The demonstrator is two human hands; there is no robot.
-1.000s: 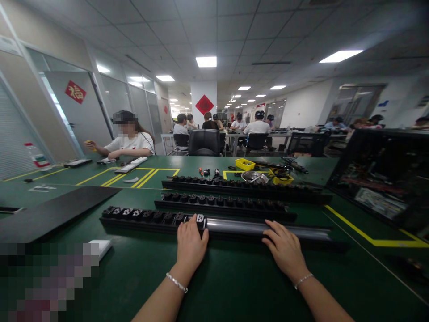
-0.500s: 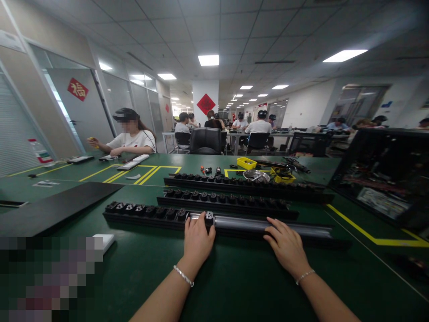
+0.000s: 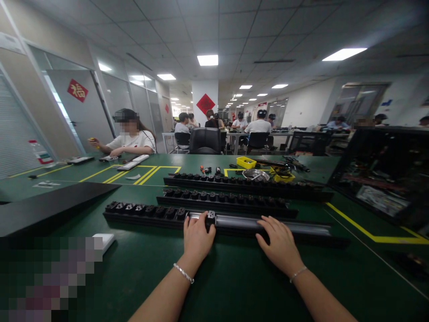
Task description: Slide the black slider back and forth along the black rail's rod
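A long black power strip (image 3: 144, 212) lies across the green table (image 3: 234, 277) in front of me, with sockets fitted along its left part and a bare metal channel (image 3: 301, 229) on its right. My left hand (image 3: 197, 238) rests on the strip, fingers pressed against a single socket module (image 3: 210, 217) at the end of the fitted row. My right hand (image 3: 279, 243) lies on the bare channel to the right, fingers curled over its edge. Each wrist wears a thin bracelet.
Two more black power strips (image 3: 228, 200) (image 3: 241, 184) lie parallel behind. A yellow bin (image 3: 246, 163) and a metal bowl (image 3: 256, 175) stand farther back. A black panel (image 3: 50, 208) lies left, a dark case (image 3: 385, 174) right. A seated person (image 3: 129, 138) works at far left.
My right hand has slid a little left along the bare channel, closer to my left hand. The socket module under my left fingers has shifted slightly right over the second.
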